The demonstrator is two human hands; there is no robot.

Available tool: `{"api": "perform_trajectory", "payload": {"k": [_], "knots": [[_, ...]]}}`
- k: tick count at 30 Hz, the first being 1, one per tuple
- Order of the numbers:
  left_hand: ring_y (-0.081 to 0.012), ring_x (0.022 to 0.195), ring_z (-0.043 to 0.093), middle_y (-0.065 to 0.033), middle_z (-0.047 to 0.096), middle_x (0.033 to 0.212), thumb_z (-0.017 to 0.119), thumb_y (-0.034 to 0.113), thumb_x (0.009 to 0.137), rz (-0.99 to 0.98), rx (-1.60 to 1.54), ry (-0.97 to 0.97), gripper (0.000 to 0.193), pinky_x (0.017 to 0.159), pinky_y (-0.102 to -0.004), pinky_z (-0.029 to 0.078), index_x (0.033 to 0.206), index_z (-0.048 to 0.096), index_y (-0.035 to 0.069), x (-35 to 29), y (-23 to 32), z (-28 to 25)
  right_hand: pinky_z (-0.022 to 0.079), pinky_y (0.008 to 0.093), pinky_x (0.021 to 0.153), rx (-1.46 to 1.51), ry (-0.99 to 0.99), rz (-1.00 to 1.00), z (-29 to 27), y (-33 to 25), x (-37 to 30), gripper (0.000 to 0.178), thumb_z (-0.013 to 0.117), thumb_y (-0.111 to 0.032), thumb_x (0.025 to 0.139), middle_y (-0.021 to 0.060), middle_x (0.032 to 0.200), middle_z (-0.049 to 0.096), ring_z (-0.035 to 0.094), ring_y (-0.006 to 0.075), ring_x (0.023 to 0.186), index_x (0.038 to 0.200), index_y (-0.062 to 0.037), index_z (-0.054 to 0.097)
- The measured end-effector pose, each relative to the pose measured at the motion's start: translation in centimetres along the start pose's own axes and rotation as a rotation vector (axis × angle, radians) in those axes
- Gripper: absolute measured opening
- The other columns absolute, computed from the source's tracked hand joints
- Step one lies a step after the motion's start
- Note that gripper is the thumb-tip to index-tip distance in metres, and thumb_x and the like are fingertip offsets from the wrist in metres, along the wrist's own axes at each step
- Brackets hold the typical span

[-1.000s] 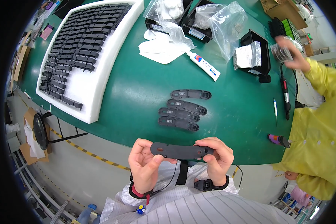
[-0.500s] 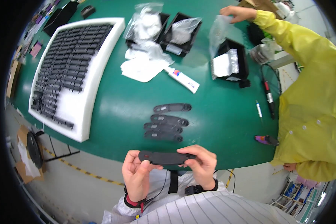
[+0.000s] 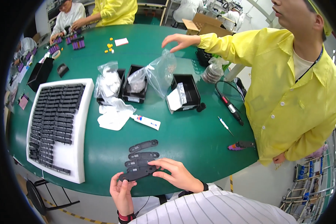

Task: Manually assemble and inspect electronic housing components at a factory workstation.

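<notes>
My left hand (image 3: 122,193) pinches the left end of a long black plastic part (image 3: 137,173) with rounded ends, held slightly tilted over the table's near edge. My right hand (image 3: 178,175) has its thumb and fingertips around the part's other end. Just beyond, similar black parts lie in a stack of rows on the green table; the farthest one (image 3: 143,146) is set a little apart. The part in my hands partly covers the nearest of them.
Left stands a white foam tray (image 3: 86,112) of black parts. Farther off are a white tube (image 3: 147,122), white cloth (image 3: 114,116) and black bins (image 3: 188,87). At right, a co-worker in yellow (image 3: 280,86) reaches over a clear bag (image 3: 164,72); a red-black tool (image 3: 231,108) lies nearby.
The view has tilted up, bringing in the far table and more people. The held part is more slanted and nearer the row of parts. The co-worker's hand has opened above the bag.
</notes>
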State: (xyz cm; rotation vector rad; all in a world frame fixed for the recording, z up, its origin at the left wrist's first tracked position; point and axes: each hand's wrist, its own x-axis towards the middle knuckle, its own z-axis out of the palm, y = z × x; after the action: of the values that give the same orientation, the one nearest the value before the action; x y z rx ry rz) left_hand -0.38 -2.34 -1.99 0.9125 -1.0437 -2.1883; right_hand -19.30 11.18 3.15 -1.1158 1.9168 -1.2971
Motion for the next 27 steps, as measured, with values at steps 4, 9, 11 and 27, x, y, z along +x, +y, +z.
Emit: {"api": "perform_trajectory", "payload": {"k": [4,9,11,27], "knots": [[-0.0200,0.091,0.069,-0.0143,0.067,0.105,0.062,0.005,0.098,0.006,-0.053,0.018,0.038,0.082,-0.0331,0.058,0.132,0.048,-0.003,0.6,-0.1,0.1,0.054,0.0367,0.078,-0.142,0.028,-0.189,-0.2,0.2,0.5,0.034,0.073,-0.015,0.089,0.0116,0.105,0.068,0.067,0.0288,0.092,0.121,-0.0054,0.066],[-0.0186,0.088,0.068,-0.0113,0.068,0.100,0.064,0.001,0.095,0.032,-0.074,-0.008,0.045,0.081,-0.0328,0.058,0.136,0.048,-0.003,0.8,0.7,0.5,0.056,0.0344,0.075,-0.142,0.028,-0.177,1.1,1.4,0.5,0.030,0.074,-0.008,0.087,0.0109,0.101,0.069,0.069,0.0259,0.087,0.117,-0.0044,0.068],[-0.0182,0.086,0.067,-0.0107,0.068,0.098,0.065,0.000,0.094,0.060,-0.021,-0.012,0.042,0.080,-0.0328,0.058,0.133,0.050,-0.004,0.6,0.8,0.2,0.056,0.0344,0.073,-0.139,0.038,-0.186,1.4,1.2,0.6,0.028,0.074,-0.009,0.088,0.0109,0.099,0.069,0.069,0.0257,0.085,0.116,-0.0040,0.068],[-0.0157,0.074,0.067,-0.0081,0.065,0.089,0.066,-0.007,0.089,0.181,0.225,-0.011,0.016,0.069,-0.0279,0.056,0.103,0.059,-0.004,1.2,-0.2,-2.5,0.053,0.0378,0.068,-0.093,-0.024,-0.097,3.5,2.3,-0.4,0.022,0.068,-0.016,0.094,0.0142,0.090,0.068,0.066,0.0303,0.076,0.110,-0.0014,0.068]]}}
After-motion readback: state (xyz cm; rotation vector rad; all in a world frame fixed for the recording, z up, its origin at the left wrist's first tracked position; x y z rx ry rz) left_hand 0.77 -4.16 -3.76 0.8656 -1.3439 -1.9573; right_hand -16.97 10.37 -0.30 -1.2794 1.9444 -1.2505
